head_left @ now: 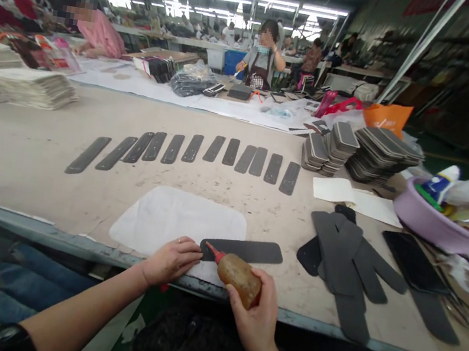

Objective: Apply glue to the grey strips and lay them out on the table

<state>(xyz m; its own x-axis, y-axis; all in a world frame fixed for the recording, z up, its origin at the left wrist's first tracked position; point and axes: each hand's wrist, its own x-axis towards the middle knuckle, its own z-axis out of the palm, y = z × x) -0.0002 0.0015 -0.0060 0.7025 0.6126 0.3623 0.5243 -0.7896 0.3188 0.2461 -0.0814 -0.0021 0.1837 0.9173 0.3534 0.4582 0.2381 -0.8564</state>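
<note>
My right hand [258, 317] grips a brown glue bottle [239, 276] with a red nozzle, its tip touching the left end of a dark flat strip [249, 250]. That strip lies on a white sheet [173, 219] near the table's front edge. My left hand [170, 259] rests on the sheet with its fingertips at the strip's left end, pressing it down. A row of several similar dark strips [193, 153] lies spread across the middle of the table.
A loose pile of dark strips [351, 258] lies to the right. Stacks of grey pieces [362, 149] stand behind it. A purple basin [433, 224] with bottles sits at far right. Paper stacks [29, 86] lie at left. Other people work at the far tables.
</note>
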